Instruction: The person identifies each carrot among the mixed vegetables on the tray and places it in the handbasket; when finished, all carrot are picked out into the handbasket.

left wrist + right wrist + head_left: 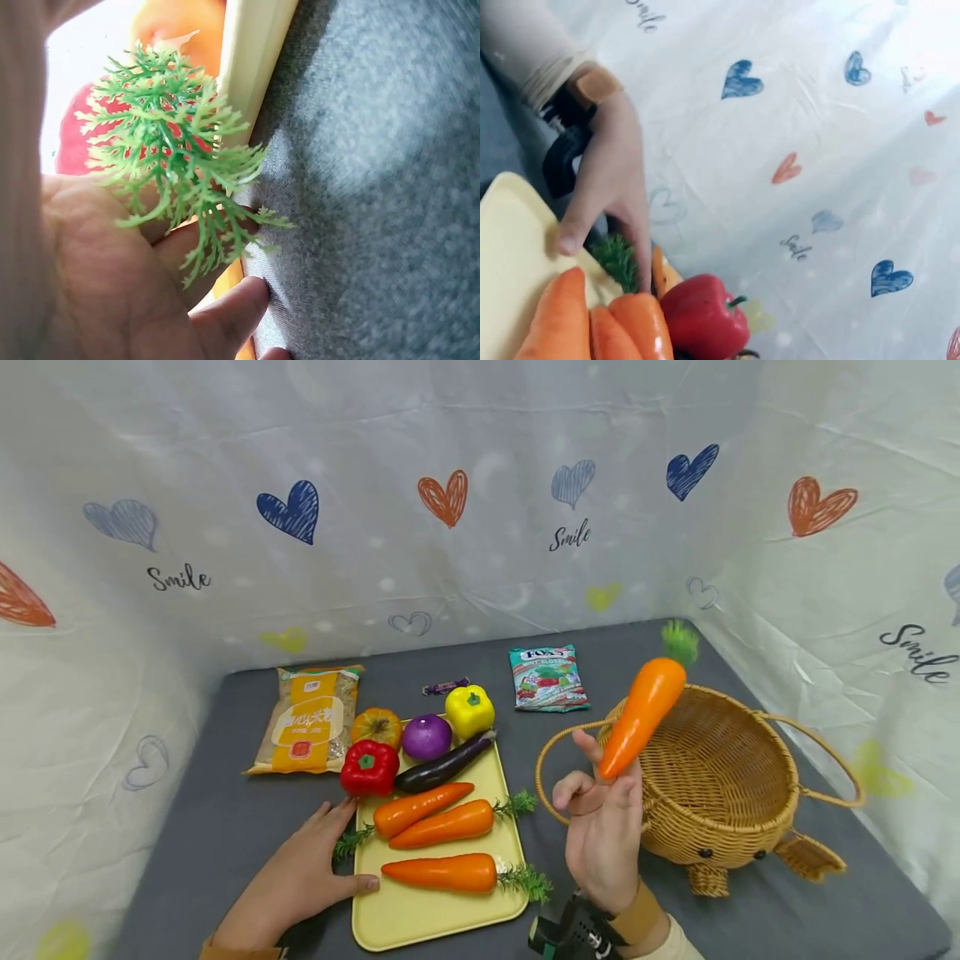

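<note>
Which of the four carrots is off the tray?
The carrot held up by the right hand, over the wicker basket, green top pointing away. The other three carrots lie flat on the yellow tray.

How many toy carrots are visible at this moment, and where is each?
4. Three carrots lie on the yellow tray: upper, middle, nearest. The fourth carrot is pinched in the right hand beside the wicker basket.

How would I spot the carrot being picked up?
Find the wicker basket on the right of the grey table. In front of its rim, the right hand holds one carrot tilted in the air. Unlike the three carrots on the yellow tray, it is airborne.
</note>
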A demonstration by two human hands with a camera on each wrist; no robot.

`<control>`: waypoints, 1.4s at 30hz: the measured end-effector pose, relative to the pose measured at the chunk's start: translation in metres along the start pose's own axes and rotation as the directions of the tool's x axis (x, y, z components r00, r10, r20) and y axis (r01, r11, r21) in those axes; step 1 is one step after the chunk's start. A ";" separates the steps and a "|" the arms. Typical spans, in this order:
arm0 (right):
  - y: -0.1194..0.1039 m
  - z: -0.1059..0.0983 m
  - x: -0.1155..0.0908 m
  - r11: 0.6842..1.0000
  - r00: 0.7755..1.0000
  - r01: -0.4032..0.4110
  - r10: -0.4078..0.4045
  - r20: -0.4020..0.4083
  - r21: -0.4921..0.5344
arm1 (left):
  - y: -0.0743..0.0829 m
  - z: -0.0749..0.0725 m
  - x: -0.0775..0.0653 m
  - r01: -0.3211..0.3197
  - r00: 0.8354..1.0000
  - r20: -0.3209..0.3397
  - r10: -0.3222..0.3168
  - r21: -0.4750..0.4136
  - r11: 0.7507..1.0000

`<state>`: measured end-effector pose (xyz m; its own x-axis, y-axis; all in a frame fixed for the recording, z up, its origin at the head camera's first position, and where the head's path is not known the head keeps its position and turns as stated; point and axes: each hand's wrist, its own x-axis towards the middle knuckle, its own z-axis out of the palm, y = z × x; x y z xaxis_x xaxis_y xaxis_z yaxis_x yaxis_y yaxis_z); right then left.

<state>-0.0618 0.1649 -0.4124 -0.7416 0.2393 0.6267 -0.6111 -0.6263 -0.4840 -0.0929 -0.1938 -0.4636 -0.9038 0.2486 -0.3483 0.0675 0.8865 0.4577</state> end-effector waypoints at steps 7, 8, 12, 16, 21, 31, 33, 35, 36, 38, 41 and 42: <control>0.007 -0.001 -0.003 0.998 0.990 0.043 -0.036 0.134 -0.050 | -0.002 -0.001 -0.002 -0.014 1.000 0.010 0.014 0.001 1.000; 0.008 -0.001 -0.004 0.997 0.989 0.043 -0.033 0.147 -0.069 | -0.001 -0.001 -0.002 -0.014 1.000 0.009 0.014 0.001 1.000; 0.008 -0.001 -0.007 0.991 0.983 0.029 -0.005 0.181 -0.128 | 0.000 -0.001 0.000 -0.016 1.000 0.006 0.016 0.003 1.000; 0.011 0.000 -0.012 0.967 0.975 -0.025 0.080 0.207 -0.252 | -0.001 0.000 -0.002 -0.013 1.000 0.005 0.013 0.003 1.000; 0.017 0.002 -0.021 0.808 0.898 -0.046 0.291 0.330 -0.587 | 0.000 -0.002 -0.002 -0.007 1.000 0.003 0.007 0.013 1.000; 0.030 0.004 -0.034 0.212 0.504 0.529 0.701 0.505 -0.821 | 0.004 -0.001 -0.003 -0.003 1.000 0.000 0.003 0.025 1.000; 0.031 0.002 -0.035 0.144 0.479 0.551 0.752 0.452 -0.822 | 0.005 -0.001 -0.003 0.002 1.000 0.001 -0.002 0.022 1.000; 0.030 0.001 -0.035 0.090 0.473 0.552 0.785 0.400 -0.829 | 0.006 -0.001 -0.004 0.001 1.000 0.001 -0.001 0.019 1.000; 0.030 0.000 -0.034 0.069 0.474 0.553 0.794 0.382 -0.830 | 0.006 -0.001 -0.004 0.001 1.000 0.001 -0.001 0.017 1.000; 0.030 0.001 -0.033 0.047 0.487 0.551 0.793 0.367 -0.833 | 0.006 -0.001 -0.005 -0.005 1.000 -0.002 0.005 0.017 1.000; 0.030 0.002 -0.032 0.063 0.528 0.544 0.749 0.399 -0.837 | 0.006 -0.002 -0.006 -0.015 1.000 -0.008 0.015 0.022 1.000; 0.029 0.003 -0.032 0.081 0.546 0.533 0.727 0.416 -0.842 | 0.005 -0.002 -0.006 -0.020 1.000 -0.010 0.020 0.026 0.999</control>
<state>-0.0550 0.1364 -0.4448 -0.7343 -0.6331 0.2448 -0.6780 0.7017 -0.2190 -0.0876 -0.1915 -0.4573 -0.9064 0.2627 -0.3309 0.0964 0.8911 0.4434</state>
